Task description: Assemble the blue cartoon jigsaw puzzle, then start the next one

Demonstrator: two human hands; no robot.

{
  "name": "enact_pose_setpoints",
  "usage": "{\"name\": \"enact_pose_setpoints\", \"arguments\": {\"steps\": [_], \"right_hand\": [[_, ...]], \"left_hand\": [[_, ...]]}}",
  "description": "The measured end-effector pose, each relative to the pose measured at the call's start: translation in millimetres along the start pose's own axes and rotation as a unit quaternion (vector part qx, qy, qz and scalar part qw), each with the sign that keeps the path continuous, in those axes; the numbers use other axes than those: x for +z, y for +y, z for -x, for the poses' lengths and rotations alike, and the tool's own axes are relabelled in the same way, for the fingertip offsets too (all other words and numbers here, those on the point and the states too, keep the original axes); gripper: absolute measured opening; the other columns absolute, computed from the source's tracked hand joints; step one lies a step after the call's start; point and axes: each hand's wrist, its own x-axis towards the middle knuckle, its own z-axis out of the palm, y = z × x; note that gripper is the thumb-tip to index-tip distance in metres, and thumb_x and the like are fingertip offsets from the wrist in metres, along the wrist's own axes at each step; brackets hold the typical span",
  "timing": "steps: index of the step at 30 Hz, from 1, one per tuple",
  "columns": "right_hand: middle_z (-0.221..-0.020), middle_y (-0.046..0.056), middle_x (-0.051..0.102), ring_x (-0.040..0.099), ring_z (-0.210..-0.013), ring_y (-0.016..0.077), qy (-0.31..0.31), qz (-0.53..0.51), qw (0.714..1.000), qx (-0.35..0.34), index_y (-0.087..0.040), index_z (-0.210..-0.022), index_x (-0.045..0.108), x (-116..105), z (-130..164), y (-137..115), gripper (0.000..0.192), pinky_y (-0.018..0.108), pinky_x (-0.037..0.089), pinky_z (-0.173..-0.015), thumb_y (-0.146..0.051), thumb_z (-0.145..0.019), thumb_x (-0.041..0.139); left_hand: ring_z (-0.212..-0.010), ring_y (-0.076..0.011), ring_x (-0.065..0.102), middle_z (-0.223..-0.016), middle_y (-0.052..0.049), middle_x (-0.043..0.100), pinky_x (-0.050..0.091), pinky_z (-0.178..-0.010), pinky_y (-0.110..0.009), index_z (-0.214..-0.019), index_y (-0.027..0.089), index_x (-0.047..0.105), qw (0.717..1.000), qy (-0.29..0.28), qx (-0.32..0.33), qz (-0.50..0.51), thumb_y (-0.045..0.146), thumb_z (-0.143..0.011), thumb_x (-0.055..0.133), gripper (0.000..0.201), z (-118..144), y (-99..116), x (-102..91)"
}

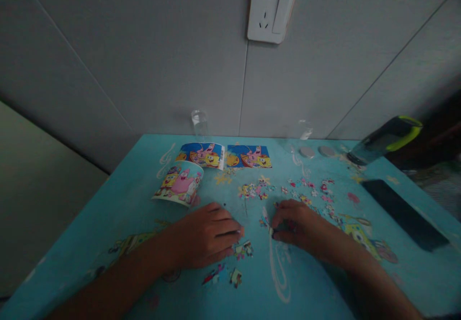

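My left hand [205, 236] rests palm down on the blue cartoon-printed table [118, 205], its fingertips touching a small cluster of joined puzzle pieces [244, 249]. My right hand [293, 224] lies to the right, with thumb and fingers pinched on a small puzzle piece [271, 231]. More joined pieces [223, 276] lie near the front edge. Loose pieces [288, 190] are scattered beyond both hands.
A cartoon-printed cup [179, 183] lies on its side at the left. Two picture cards [225, 156] lie near the wall, behind them a clear glass [199, 123]. A dark phone [403, 212], a green-trimmed bottle [385, 140] and two round lids [317, 151] sit at the right.
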Motion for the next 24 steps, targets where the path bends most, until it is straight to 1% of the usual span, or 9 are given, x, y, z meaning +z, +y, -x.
{"name": "enact_pose_setpoints", "arguments": {"steps": [5,7,9,12,14,15,17,20,24], "right_hand": [[-0.092,-0.001,0.068,0.063,-0.095,0.0171,-0.015,0.003,0.998,-0.066,-0.029,-0.090,0.075,16,-3,-14,0.009,0.036,0.045,-0.091,-0.021,-0.092,0.072],[-0.093,-0.002,0.069,0.064,-0.097,0.0176,-0.009,-0.001,0.996,-0.089,-0.030,-0.092,0.075,25,-6,-23,0.005,0.039,0.042,-0.097,-0.025,-0.092,0.074],[-0.095,-0.002,0.070,0.064,-0.097,0.0176,0.004,-0.009,0.994,-0.105,-0.030,-0.097,0.074,31,-7,-28,0.004,0.039,0.043,-0.098,-0.029,-0.093,0.072],[-0.096,0.001,0.070,0.064,-0.095,0.0181,0.058,-0.014,0.995,-0.079,-0.027,-0.100,0.074,27,-9,-22,0.008,0.036,0.048,-0.091,-0.028,-0.096,0.067],[-0.099,0.004,0.071,0.065,-0.097,0.0201,0.098,-0.005,0.995,-0.036,-0.026,-0.102,0.075,21,-9,-13,0.010,0.037,0.050,-0.090,-0.027,-0.094,0.070],[-0.101,0.005,0.071,0.065,-0.099,0.0212,0.105,0.003,0.994,-0.018,-0.026,-0.104,0.075,19,-9,-8,0.013,0.037,0.050,-0.090,-0.027,-0.091,0.073],[-0.102,0.005,0.071,0.065,-0.099,0.0219,0.099,0.014,0.995,-0.006,-0.027,-0.105,0.075,17,-10,-2,0.017,0.038,0.050,-0.091,-0.025,-0.088,0.076],[-0.100,0.003,0.070,0.065,-0.096,0.0203,0.083,0.016,0.996,-0.011,-0.028,-0.101,0.076,20,-11,0,0.014,0.036,0.051,-0.090,-0.022,-0.088,0.076],[-0.098,0.001,0.070,0.065,-0.095,0.0184,0.082,-0.007,0.997,-0.010,-0.027,-0.095,0.075,25,-13,-1,0.013,0.034,0.051,-0.089,-0.017,-0.087,0.075]], "left_hand": [[-0.098,-0.0191,0.062,-0.117,-0.004,0.072,0.042,-0.091,-0.037,-0.117,0.018,0.065,1.000,0.005,-0.004,-0.006,0.026,-0.101,0.057,0.020,0,0,-0.6],[-0.098,-0.0194,0.062,-0.117,-0.005,0.071,0.042,-0.091,-0.037,-0.116,0.018,0.065,1.000,0.002,-0.004,-0.009,0.025,-0.101,0.057,0.019,0,0,0.2],[-0.099,-0.0199,0.061,-0.118,-0.005,0.071,0.042,-0.091,-0.038,-0.116,0.018,0.065,1.000,-0.002,-0.009,-0.011,0.025,-0.100,0.058,0.019,1,0,1.4],[-0.099,-0.0203,0.061,-0.117,-0.006,0.071,0.042,-0.091,-0.038,-0.117,0.018,0.065,1.000,0.001,-0.015,-0.007,0.030,-0.100,0.058,0.021,-1,3,2.5],[-0.101,-0.0208,0.061,-0.117,-0.006,0.071,0.042,-0.091,-0.039,-0.119,0.019,0.065,1.000,0.003,-0.011,-0.002,0.035,-0.101,0.058,0.025,-3,7,3.3],[-0.102,-0.0211,0.061,-0.118,-0.006,0.071,0.042,-0.092,-0.039,-0.121,0.019,0.064,1.000,0.003,-0.007,0.000,0.037,-0.101,0.059,0.027,-4,9,3.9],[-0.103,-0.0212,0.061,-0.121,-0.005,0.070,0.041,-0.093,-0.039,-0.124,0.019,0.063,1.000,0.001,0.003,0.002,0.040,-0.099,0.062,0.033,-7,13,6.1],[-0.104,-0.0203,0.061,-0.122,-0.003,0.070,0.041,-0.095,-0.039,-0.124,0.019,0.063,1.000,0.005,0.023,0.001,0.042,-0.095,0.067,0.037,-8,16,10.4],[-0.104,-0.0201,0.062,-0.118,-0.003,0.072,0.042,-0.094,-0.039,-0.122,0.019,0.066,1.000,0.005,0.030,-0.007,0.041,-0.094,0.067,0.035,-8,16,13.7]]}}
